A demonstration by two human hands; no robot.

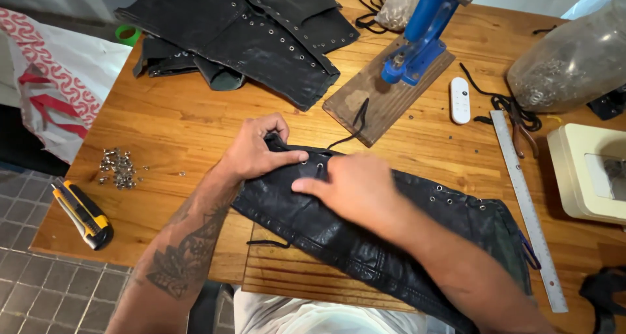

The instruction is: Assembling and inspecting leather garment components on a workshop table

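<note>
We pinch one black eyeleted leather piece (365, 236) at its end with our left hand (255, 153), fingers closed on it; our right hand (355, 189) presses flat, fingers open. It lies across the desk (176, 125), one yellow utility knife (83, 215) well apart.

Both hands down on the black leather piece (365, 239), left hand (255, 150) pinching its eyelet edge, right hand (355, 187) pressing flat beside it, black lace (357, 122) trailing toward the blue eyelet press (422, 37), loose eyelets (119, 168) heaped left, yellow utility knife (81, 215) near the wooden table (176, 122) edge, steel ruler (527, 207) right.
</note>
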